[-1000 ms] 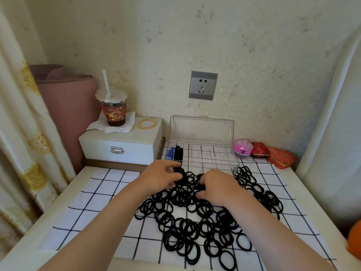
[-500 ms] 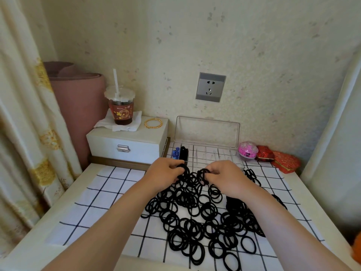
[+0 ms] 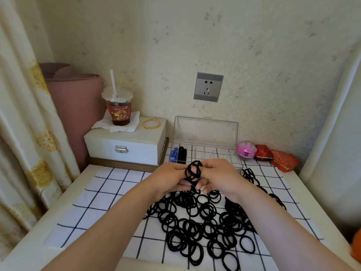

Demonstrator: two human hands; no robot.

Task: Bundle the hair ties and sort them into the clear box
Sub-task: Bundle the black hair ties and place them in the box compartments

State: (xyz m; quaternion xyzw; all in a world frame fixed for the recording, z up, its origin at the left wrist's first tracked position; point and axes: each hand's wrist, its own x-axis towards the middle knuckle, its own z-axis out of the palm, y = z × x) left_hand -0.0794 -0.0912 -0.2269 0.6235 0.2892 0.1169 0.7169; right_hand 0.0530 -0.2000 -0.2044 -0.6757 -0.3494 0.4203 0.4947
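1. Loose hair ties [image 3: 203, 222]: black loops lie flat in one overlapping pile on the checked cloth [image 3: 109, 194], nearest the viewer. The pile spreads from the near edge toward the far right. The loops are too many and too overlapped to count.

2. Bundle [image 3: 193, 171]: one small stack of black ties is held above the far edge of the pile, between both hands. Its loops stand roughly upright, long axis near vertical, open face toward the viewer. The number of ties in it cannot be told.

3. Left hand [image 3: 168, 180] and right hand [image 3: 220, 178]: the fingers of both are curled and pinch the bundle from either side. One fingertip shows through the loops; which hand it belongs to cannot be told.

4. Clear box [image 3: 214, 153]: one box, just beyond the hands, with its long axis left to right along the wall and its lid [image 3: 205, 132] upright at the back. The two leftmost compartments hold blue items [image 3: 173, 153] and one black packed bundle [image 3: 182, 152] standing on end.

5. Beside it on the left: one white drawer case [image 3: 125, 145].
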